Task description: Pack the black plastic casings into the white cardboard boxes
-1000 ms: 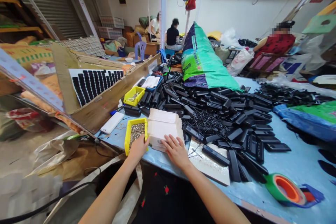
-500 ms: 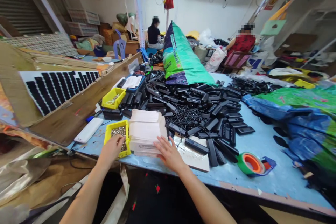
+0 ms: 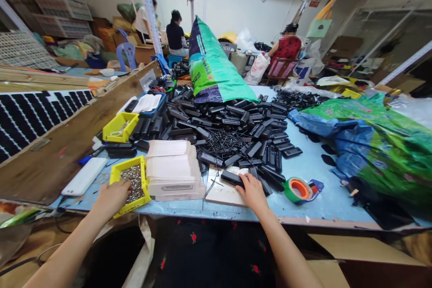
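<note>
My left hand [image 3: 113, 198] reaches over the near rim of a yellow bin [image 3: 147, 191]. Its fingers are curled together at the small shiny metal parts [image 3: 135, 180]; what they pinch is hidden. On a white board [image 3: 222, 195], my right hand [image 3: 254, 192] has thumb and fingers at the right end of a long black plastic case [image 3: 229, 177]. Between the hands stands a stack of pale cards [image 3: 173, 166]. Behind the board lies a heap of black cases [image 3: 263, 121] with a tangle of thin black sticks [image 3: 222, 144].
A tape roll [image 3: 299, 190] lies right of the board. At left are a white phone-like slab [image 3: 84, 176] and a second yellow bin [image 3: 120, 127]. A large green sack [image 3: 219, 69] stands behind the heap; blue-green sheeting [image 3: 381, 139] covers the right side. People sit farther back.
My right hand has left the card stack and moved right onto the black case on the board. My left hand stays at the bin's metal parts. The view has shifted right.
</note>
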`<state>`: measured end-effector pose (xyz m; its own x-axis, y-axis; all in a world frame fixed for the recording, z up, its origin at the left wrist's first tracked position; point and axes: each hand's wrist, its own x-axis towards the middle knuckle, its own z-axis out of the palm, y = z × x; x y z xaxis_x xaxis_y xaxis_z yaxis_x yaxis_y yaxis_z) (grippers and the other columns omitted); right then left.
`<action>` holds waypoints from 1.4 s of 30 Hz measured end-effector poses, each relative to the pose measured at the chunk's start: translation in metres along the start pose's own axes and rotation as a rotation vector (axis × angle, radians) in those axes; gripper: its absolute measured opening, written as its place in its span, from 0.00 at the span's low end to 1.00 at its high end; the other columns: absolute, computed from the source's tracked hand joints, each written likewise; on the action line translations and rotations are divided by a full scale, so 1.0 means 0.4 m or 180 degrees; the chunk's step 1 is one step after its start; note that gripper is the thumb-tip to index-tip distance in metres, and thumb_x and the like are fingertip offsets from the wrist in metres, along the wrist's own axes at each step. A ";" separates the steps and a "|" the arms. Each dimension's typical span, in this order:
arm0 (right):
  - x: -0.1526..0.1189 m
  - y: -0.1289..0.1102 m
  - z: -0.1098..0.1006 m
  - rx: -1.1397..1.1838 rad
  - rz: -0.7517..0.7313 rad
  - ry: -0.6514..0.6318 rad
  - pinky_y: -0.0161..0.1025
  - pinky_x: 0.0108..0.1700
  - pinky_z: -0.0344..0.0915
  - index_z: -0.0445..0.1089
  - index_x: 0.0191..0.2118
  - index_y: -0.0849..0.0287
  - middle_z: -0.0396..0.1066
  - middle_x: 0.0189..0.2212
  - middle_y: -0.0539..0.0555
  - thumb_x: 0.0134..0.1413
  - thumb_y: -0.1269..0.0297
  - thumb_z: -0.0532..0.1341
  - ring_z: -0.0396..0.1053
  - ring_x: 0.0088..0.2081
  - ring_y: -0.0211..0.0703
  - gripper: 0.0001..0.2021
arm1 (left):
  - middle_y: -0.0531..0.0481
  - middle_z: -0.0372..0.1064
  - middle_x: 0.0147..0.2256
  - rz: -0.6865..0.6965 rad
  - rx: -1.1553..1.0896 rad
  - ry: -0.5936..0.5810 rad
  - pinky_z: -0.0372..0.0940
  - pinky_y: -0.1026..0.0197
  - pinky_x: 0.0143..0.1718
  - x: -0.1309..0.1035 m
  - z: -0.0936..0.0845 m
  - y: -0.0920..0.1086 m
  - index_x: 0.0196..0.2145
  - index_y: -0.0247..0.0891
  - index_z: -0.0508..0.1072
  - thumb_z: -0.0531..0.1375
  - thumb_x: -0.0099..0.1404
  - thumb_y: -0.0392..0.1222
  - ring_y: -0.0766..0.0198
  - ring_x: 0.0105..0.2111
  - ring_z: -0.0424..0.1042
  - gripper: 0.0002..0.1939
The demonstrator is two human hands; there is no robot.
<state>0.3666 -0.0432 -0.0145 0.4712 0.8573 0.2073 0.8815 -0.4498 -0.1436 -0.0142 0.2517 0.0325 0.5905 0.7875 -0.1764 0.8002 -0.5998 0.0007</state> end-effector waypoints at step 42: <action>0.045 -0.311 -0.207 0.6636 0.1524 0.1749 0.38 0.34 0.67 0.61 0.26 0.58 0.59 0.20 0.44 0.50 0.56 0.62 0.62 0.24 0.33 0.13 | 0.53 0.70 0.28 -0.0283 -0.6413 -0.0052 0.60 0.67 0.35 -0.145 0.007 0.631 0.31 0.36 0.72 0.71 0.47 0.41 0.69 0.31 0.67 0.14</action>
<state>0.2680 0.0075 0.0873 0.8693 0.4933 -0.0301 -0.3686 0.6067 -0.7043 0.1534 0.0543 0.0403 0.5588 0.7923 -0.2452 -0.2199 0.4266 0.8773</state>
